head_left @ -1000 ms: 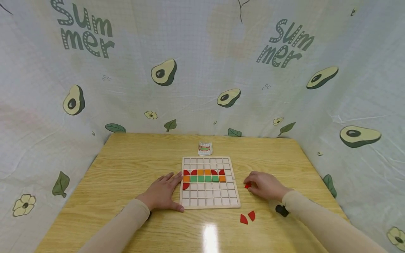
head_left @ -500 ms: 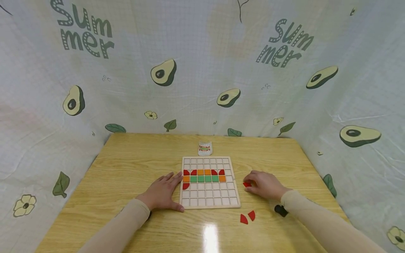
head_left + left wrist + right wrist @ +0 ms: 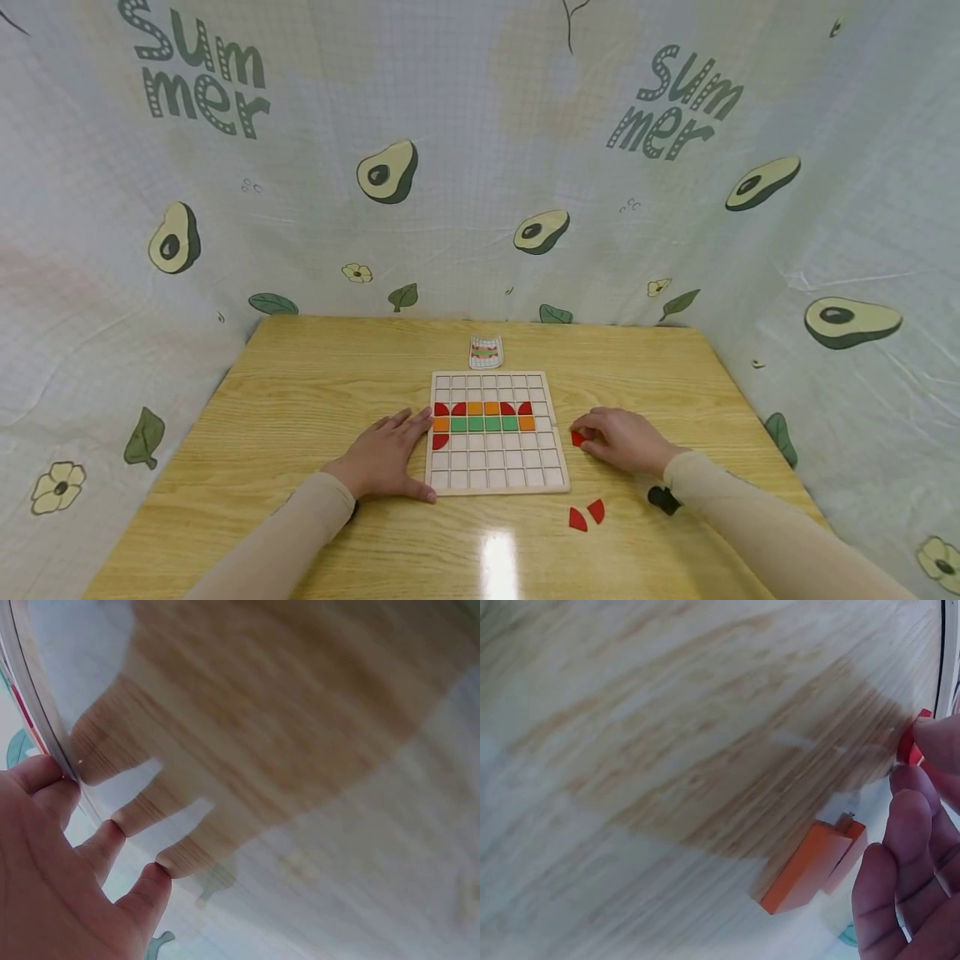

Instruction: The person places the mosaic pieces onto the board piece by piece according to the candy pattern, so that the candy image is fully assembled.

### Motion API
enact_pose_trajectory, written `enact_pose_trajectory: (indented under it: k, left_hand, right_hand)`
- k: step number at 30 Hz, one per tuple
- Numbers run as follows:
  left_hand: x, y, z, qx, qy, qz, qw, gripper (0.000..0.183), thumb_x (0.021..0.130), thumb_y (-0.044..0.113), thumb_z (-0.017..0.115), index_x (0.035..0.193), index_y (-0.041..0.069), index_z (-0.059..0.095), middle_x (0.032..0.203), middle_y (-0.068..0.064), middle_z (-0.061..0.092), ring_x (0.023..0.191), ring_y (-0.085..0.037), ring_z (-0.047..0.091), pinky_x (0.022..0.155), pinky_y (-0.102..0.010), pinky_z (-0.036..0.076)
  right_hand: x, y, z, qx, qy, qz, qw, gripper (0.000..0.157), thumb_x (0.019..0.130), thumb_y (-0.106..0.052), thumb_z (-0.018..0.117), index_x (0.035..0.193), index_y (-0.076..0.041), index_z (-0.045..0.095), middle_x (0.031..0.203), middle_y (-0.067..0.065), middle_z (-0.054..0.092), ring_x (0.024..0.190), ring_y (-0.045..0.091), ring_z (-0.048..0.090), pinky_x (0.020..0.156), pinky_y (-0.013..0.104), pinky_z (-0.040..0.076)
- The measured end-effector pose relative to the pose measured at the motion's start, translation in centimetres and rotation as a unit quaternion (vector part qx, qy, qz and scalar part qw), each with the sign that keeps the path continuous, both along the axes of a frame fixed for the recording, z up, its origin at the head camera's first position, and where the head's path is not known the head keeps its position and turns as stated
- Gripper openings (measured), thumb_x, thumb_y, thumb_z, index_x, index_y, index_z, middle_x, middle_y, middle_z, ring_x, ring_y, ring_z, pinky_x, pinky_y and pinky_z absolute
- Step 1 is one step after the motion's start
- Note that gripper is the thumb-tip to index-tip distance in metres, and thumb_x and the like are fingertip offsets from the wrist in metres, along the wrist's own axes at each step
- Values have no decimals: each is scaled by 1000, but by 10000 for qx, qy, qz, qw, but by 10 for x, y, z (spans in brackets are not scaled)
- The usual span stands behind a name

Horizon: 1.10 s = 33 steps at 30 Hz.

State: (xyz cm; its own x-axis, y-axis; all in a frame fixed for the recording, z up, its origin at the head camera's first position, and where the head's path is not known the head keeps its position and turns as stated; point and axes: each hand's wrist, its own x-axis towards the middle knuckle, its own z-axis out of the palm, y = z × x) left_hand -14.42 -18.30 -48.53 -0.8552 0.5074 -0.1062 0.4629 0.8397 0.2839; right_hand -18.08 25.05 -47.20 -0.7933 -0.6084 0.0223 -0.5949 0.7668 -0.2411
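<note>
A pale wooden grid board (image 3: 497, 459) lies on the table, with green, orange and red tiles in its middle rows. My left hand (image 3: 386, 457) lies spread at the board's left side, its fingertips and thumb touching the edge. To the right of the board, my right hand (image 3: 626, 439) pinches a red tile (image 3: 577, 438) between thumb and fingertips, just off the board's right edge. The right wrist view shows this red tile (image 3: 908, 744) partly covered by the fingers. Two orange tiles (image 3: 810, 866) lie below that hand and are hidden in the head view.
Two red quarter-circle tiles (image 3: 587, 516) lie on the table, nearer the front than the right hand. Behind the board is a small card (image 3: 486, 352) printed with a coloured grid pattern. A printed curtain (image 3: 465, 125) hangs around the table (image 3: 330, 367).
My right hand has shifted slightly left towards the board, and the red tile has turned a little in its fingers. The left hand and the board have stayed put.
</note>
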Motion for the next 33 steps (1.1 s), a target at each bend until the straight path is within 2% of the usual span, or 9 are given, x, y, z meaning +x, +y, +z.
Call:
enact_pose_trajectory:
  k: [8, 14, 17, 19, 25, 28, 31, 33]
  left_hand:
    - [-1, -1, 1, -10, 69, -13, 10000, 122, 65, 86, 64, 157, 12, 34, 163, 1, 25, 147, -33, 23, 114, -55, 25]
    - [0, 1, 4, -34, 17, -13, 10000, 120, 66, 85, 66, 156, 10, 36, 163, -1, 26, 146, -35, 24, 114, -56, 25]
    - [1, 2, 6, -76, -52, -5, 10000, 120, 66, 84, 66, 156, 11, 36, 163, -1, 26, 147, -35, 23, 114, -57, 24]
    - [1, 2, 6, -50, -78, -5, 10000, 120, 66, 83, 67, 156, 10, 36, 163, -1, 25, 147, -35, 23, 114, -57, 23]
    - [1, 2, 5, -67, 19, -40, 10000, 120, 66, 84, 67, 156, 10, 35, 163, -2, 26, 146, -35, 24, 114, -56, 25]
    - [2, 2, 6, -51, 30, -56, 10000, 120, 66, 83, 67, 155, 9, 36, 162, -3, 27, 146, -36, 24, 113, -57, 25]
    - [2, 3, 9, -21, -17, -44, 10000, 118, 67, 81, 69, 155, 8, 37, 162, -4, 28, 146, -37, 25, 113, -58, 25]
    - [3, 3, 10, -72, -48, -30, 10000, 118, 67, 81, 69, 155, 9, 37, 162, -4, 27, 146, -36, 24, 114, -57, 24]
  right_hand:
    - [-6, -1, 3, -37, -322, 62, 9995, 26, 87, -19, 77, 113, -19, 73, 83, -12, 55, 65, 4, 46, 59, 25, 43]
    - [-7, -1, 3, 61, -120, 327, 9994, 28, 87, -29, 79, 113, -22, 73, 99, -11, 59, 69, 2, 48, 62, 24, 46]
    - [-8, -1, 3, 99, -101, 562, 9983, 28, 88, -26, 78, 115, -22, 74, 104, -10, 60, 69, 2, 48, 63, 24, 46]
    - [-9, -1, 3, 122, -75, 625, 9979, 25, 88, -23, 77, 113, -20, 75, 101, -10, 61, 71, 2, 49, 65, 25, 48]
    - [-7, 0, 3, 191, 122, 273, 9994, 19, 88, -30, 78, 103, -19, 75, 93, -10, 62, 74, 2, 51, 67, 28, 51]
    - [-7, 2, 4, -49, 149, 238, 9996, 15, 88, -18, 76, 103, -20, 75, 97, -10, 62, 75, 4, 53, 66, 28, 51]
    - [-7, 6, 3, -189, 70, 376, 9991, 25, 87, -6, 70, 106, -22, 75, 104, -11, 63, 79, 3, 54, 68, 26, 50]
    - [-7, 7, 2, -185, -23, 463, 9988, 27, 87, -5, 69, 107, -23, 75, 105, -12, 63, 79, 3, 53, 68, 25, 50]
